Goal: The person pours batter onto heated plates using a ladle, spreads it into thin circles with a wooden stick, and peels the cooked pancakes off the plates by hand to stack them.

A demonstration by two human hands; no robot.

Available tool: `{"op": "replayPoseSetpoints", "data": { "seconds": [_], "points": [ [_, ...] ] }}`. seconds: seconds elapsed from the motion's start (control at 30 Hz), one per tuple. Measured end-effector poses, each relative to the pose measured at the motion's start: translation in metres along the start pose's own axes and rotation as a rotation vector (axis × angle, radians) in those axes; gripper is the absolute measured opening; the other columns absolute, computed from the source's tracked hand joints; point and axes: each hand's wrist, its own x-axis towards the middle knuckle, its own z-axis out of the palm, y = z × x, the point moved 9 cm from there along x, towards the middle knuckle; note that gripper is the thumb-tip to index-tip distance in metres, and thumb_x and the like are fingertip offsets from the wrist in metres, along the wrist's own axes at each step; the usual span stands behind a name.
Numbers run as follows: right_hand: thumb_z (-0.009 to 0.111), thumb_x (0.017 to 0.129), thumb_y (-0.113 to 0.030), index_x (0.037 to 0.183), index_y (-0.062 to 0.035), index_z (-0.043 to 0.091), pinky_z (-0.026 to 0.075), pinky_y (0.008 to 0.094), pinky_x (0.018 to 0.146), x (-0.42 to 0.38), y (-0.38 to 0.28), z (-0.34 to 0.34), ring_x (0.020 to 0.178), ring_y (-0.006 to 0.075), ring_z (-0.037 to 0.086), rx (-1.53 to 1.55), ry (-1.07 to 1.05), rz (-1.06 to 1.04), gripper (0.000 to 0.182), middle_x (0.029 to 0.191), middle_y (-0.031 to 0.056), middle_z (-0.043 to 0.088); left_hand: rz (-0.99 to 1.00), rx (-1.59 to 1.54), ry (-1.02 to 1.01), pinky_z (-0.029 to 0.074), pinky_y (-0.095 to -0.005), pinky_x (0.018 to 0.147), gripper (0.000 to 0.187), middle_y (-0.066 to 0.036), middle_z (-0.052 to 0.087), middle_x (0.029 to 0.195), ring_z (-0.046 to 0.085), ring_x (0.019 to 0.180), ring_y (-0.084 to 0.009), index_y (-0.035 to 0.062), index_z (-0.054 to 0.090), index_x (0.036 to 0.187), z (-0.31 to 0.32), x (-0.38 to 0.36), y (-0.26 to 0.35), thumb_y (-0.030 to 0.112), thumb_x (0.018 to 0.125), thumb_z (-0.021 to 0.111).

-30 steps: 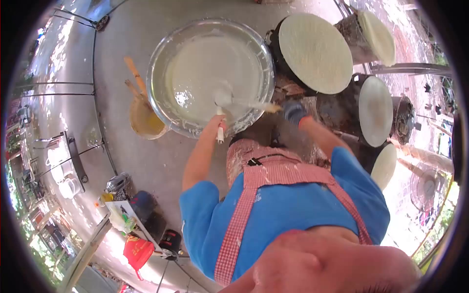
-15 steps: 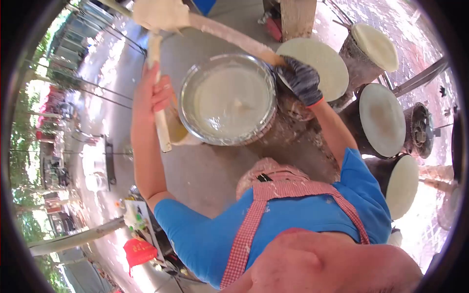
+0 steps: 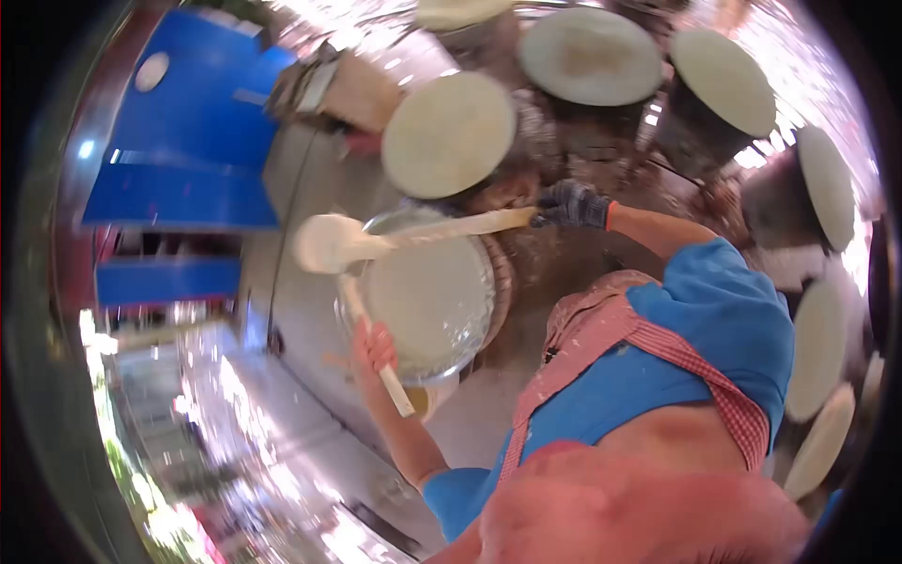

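My bare left hand (image 3: 378, 348) is wrapped round a pale wooden stick (image 3: 396, 389). In my right hand (image 3: 573, 205), which wears a dark glove, is the end of a long-handled ladle (image 3: 465, 226) thickly coated with pale batter. The ladle's rounded, batter-covered head meets the upper end of the stick; whether the stick has a blade there is hidden. Below both tools stands a wide metal bowl (image 3: 470, 355) with pale batter (image 3: 423, 305) inside. The ladle's handle passes over the bowl's far part.
Several round griddles curve round the far and right side, among them a pale-topped one (image 3: 449, 134) and one with a brownish centre (image 3: 592, 56). A cardboard box (image 3: 357, 91) lies beyond the bowl. Blue panels (image 3: 178, 193) stand at the left.
The view has turned, so the bowl and hands sit lower and the griddles show ahead. The ladle head has come from beyond the bowl to its rim. Both hands keep their hold.
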Motion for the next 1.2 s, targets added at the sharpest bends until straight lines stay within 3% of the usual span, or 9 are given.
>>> {"op": "replayPoseSetpoints", "data": {
  "seconds": [0.07, 0.13, 0.4, 0.6, 0.77, 0.97, 1.0, 1.13, 1.2],
  "points": [
    [0.061, 0.071, -0.042, 0.078, -0.0042, 0.061, 0.043, 0.0350, 0.060, -0.014, 0.018, -0.004, 0.062, 0.0276, 0.053, 0.458, 0.134, 0.001, 0.038, 0.071, 0.0136, 0.058, 0.517, 0.618, -0.030, 0.021, -0.0170, 0.026, 0.033, 0.003, 0.029, 0.049, 0.022, 0.031, -0.0043, 0.0124, 0.035, 0.060, 0.049, 0.004, 0.029, 0.029, 0.087, 0.042],
    [0.060, 0.071, -0.044, 0.079, -0.0048, 0.061, 0.042, 0.0356, 0.059, -0.018, 0.053, -0.006, 0.062, 0.0282, 0.052, 0.898, 0.279, -0.082, 0.040, 0.072, 0.0144, 0.057, 0.450, 0.613, -0.060, 0.022, -0.0171, 0.025, 0.027, 0.003, 0.030, 0.050, 0.023, 0.032, -0.0044, 0.0111, 0.040, 0.068, 0.073, 0.051, 0.008, 0.029, 0.088, 0.041],
    [0.057, 0.073, -0.039, 0.079, -0.0076, 0.060, 0.044, 0.0368, 0.057, -0.216, 0.252, -0.056, 0.064, 0.0305, 0.056, 0.073, 0.573, 0.246, 0.032, 0.073, 0.0142, 0.059, -0.527, -0.331, -0.269, 0.032, -0.0195, 0.033, 0.027, 0.000, 0.034, 0.053, 0.033, 0.037, -0.0082, -0.0096, 0.038, 0.098, 0.125, 0.272, -0.174, 0.016, 0.089, 0.034],
    [0.059, 0.074, -0.028, 0.092, -0.0118, 0.058, 0.045, 0.0355, 0.060, -0.296, 0.303, -0.192, 0.065, 0.0305, 0.056, -0.231, 0.605, 0.803, 0.024, 0.073, 0.0144, 0.059, -0.592, 0.042, -0.487, 0.025, -0.0199, 0.029, 0.023, 0.001, 0.027, 0.053, 0.027, 0.037, -0.0074, 0.0156, 0.045, 0.111, 0.241, 0.382, -0.233, 0.019, 0.089, 0.037],
    [0.052, 0.077, -0.025, 0.119, -0.0187, 0.044, 0.044, 0.0363, 0.070, -0.186, 0.353, -0.254, 0.081, 0.0306, 0.057, -0.048, 1.067, 0.065, 0.043, 0.096, 0.0155, 0.057, 0.124, 0.982, -0.161, 0.022, -0.0208, 0.027, 0.032, 0.001, 0.031, 0.051, 0.026, 0.031, -0.0068, 0.0227, 0.034, 0.103, 0.316, 0.487, -0.201, 0.008, 0.079, 0.049],
    [0.045, 0.084, -0.033, 0.110, -0.0253, 0.052, 0.042, 0.0330, 0.058, -0.109, 0.328, -0.261, 0.064, 0.0202, 0.055, -0.289, 0.632, 0.704, 0.028, 0.071, 0.0122, 0.058, 0.430, 1.323, -0.069, 0.034, -0.0307, 0.031, 0.061, -0.009, 0.045, 0.059, 0.045, 0.038, -0.0178, 0.0206, 0.031, 0.123, 0.298, 0.632, -0.178, -0.001, 0.068, 0.043],
    [0.050, 0.082, -0.031, 0.101, -0.0190, 0.059, 0.042, 0.0319, 0.059, -0.118, 0.322, -0.272, 0.064, 0.0179, 0.055, -0.075, 0.728, 0.713, 0.024, 0.073, 0.0105, 0.060, 0.804, 1.724, 0.155, 0.045, -0.0398, 0.050, 0.065, -0.016, 0.056, 0.077, 0.057, 0.062, -0.0290, 0.0195, 0.027, 0.129, 0.296, 0.644, -0.151, 0.001, 0.068, 0.042],
    [0.061, 0.075, -0.028, 0.097, -0.0081, 0.061, 0.043, 0.0274, 0.068, -0.101, 0.343, -0.272, 0.069, 0.0136, 0.055, 1.042, 1.120, 0.171, 0.030, 0.077, 0.0054, 0.062, 1.001, 2.144, 0.310, 0.043, -0.0432, 0.072, 0.063, -0.018, 0.057, 0.089, 0.055, 0.082, -0.0350, 0.0233, 0.027, 0.129, 0.327, 0.583, -0.139, 0.003, 0.071, 0.039],
    [0.060, 0.076, -0.029, 0.097, -0.0081, 0.061, 0.043, 0.0270, 0.069, -0.059, 0.376, -0.260, 0.069, 0.0133, 0.055, 0.641, 1.031, 0.410, 0.030, 0.077, 0.0058, 0.063, 0.978, 2.127, 0.241, 0.043, -0.0429, 0.073, 0.063, -0.017, 0.055, 0.096, 0.055, 0.082, -0.0350, 0.0221, 0.026, 0.130, 0.347, 0.571, -0.144, 0.003, 0.071, 0.039]
  ]
}}
